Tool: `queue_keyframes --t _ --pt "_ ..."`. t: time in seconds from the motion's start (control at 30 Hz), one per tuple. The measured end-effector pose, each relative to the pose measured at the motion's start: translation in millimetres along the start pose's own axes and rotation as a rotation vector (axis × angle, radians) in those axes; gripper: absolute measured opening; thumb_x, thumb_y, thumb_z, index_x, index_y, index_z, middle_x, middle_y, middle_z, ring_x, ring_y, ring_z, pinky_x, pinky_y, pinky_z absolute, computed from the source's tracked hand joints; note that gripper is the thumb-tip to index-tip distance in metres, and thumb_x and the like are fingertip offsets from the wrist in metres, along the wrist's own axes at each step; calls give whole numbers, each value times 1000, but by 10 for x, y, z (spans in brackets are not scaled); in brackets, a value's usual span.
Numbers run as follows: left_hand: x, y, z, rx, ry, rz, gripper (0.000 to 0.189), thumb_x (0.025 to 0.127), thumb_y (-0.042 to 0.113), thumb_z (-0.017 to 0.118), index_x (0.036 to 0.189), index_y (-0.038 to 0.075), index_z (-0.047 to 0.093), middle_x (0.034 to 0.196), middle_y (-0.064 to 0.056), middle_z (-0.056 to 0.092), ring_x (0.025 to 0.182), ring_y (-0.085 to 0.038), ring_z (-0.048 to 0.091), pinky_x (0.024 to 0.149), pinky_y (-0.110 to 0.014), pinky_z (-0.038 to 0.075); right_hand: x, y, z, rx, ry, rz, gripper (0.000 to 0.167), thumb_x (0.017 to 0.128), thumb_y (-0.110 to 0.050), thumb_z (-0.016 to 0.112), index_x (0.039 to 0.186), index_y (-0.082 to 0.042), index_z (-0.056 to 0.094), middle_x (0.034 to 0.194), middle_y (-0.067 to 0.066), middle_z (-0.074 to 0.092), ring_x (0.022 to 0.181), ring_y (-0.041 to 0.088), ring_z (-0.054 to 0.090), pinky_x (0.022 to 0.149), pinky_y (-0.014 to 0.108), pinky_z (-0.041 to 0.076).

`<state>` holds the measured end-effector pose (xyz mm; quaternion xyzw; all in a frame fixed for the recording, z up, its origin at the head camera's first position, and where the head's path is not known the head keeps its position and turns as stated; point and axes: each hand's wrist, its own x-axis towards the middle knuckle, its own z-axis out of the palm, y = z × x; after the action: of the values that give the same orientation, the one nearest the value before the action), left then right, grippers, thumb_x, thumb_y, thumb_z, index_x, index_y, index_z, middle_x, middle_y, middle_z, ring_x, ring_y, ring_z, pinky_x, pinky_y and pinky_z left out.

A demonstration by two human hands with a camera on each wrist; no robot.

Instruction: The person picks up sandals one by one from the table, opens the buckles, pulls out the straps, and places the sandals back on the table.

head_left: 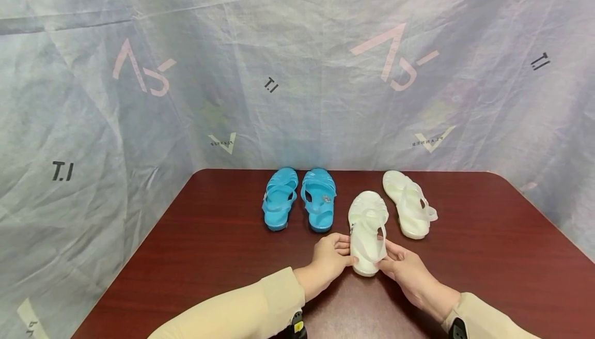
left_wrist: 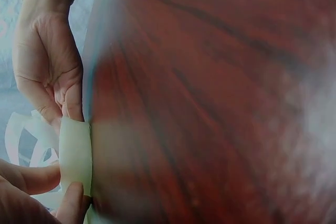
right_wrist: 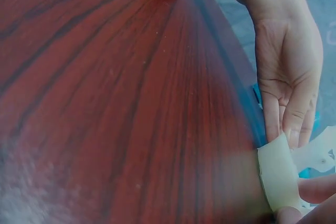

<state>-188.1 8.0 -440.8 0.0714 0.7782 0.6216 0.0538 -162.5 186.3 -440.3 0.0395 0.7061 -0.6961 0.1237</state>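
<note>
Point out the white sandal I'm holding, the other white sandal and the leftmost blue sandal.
Held white sandal [head_left: 366, 236]: head view, middle of its length.
Other white sandal [head_left: 409, 205]: head view, its midsection.
Leftmost blue sandal [head_left: 280, 199]: head view, middle of its length.

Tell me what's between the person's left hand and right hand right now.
In the head view, one white sandal is between the left hand and the right hand; both grip its heel end.

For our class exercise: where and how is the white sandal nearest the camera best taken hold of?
Probably by the heel, one hand from each side. The white sandal points its toe away, bringing the heel nearest the person, with an edge on each side to pinch. The left hand and right hand grip it there.
</note>
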Motion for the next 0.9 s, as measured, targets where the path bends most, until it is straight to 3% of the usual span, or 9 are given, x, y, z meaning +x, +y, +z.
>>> queue_keyframes --t 0.43,0.9 --pt "34 27 4 56 23 -6 36 72 -8 79 105 0 67 97 -9 73 88 -17 70 71 -25 58 71 18 -15 -9 -5 -15 72 87 9 49 151 9 16 153 27 25 140 31 26 88 13 45" --pt "116 38 21 131 38 39 34 73 -5 79 103 1 67 95 -8 73 88 -17 71 71 -22 57 141 -41 -44 -15 -4 -18 71 87 9 49 150 9 17 152 29 26 139 31 27 91 16 46"
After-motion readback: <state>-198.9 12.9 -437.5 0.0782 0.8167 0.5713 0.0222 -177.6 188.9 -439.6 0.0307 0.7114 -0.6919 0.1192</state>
